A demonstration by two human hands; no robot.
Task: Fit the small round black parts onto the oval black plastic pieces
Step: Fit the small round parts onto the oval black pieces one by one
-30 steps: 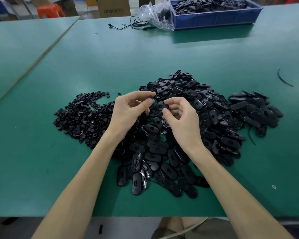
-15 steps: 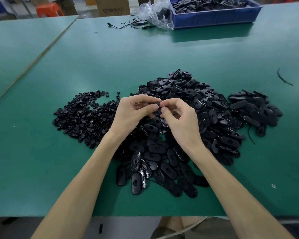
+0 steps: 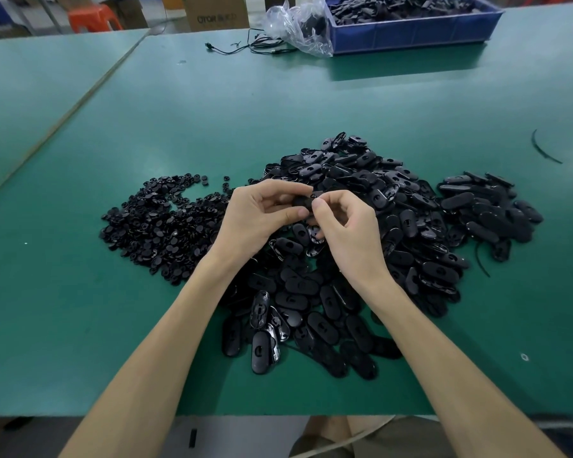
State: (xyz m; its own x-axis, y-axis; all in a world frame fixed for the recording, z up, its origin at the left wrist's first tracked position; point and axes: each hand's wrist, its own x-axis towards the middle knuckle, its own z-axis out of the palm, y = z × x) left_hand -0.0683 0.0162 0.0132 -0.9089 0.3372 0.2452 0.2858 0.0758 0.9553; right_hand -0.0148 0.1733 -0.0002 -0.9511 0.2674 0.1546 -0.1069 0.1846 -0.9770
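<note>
Plastic everywhere, all black. Just left of the big pile of oval pieces [image 3: 361, 180] lies the heap of small round parts [image 3: 166, 226], brushing the pile's fringe. Over the pile's left half, the left hand [image 3: 258, 216] curls thumb and fingers round one oval piece [image 3: 306, 201]. The right hand [image 3: 348, 226] meets it there, thumb and forefinger pinching at that same piece. Is a round part between them? I can't tell from here. It looks light, stiff and glossy, probably slippery, so I'd grip the long edges and leave the middle hole free. Just right of the pile sits a smaller stack of ovals [image 3: 487, 209]. Beyond the pile, the green table [image 3: 278, 104] offers open room. Its near edge runs close below the pile, so a dropped part could roll off.
</note>
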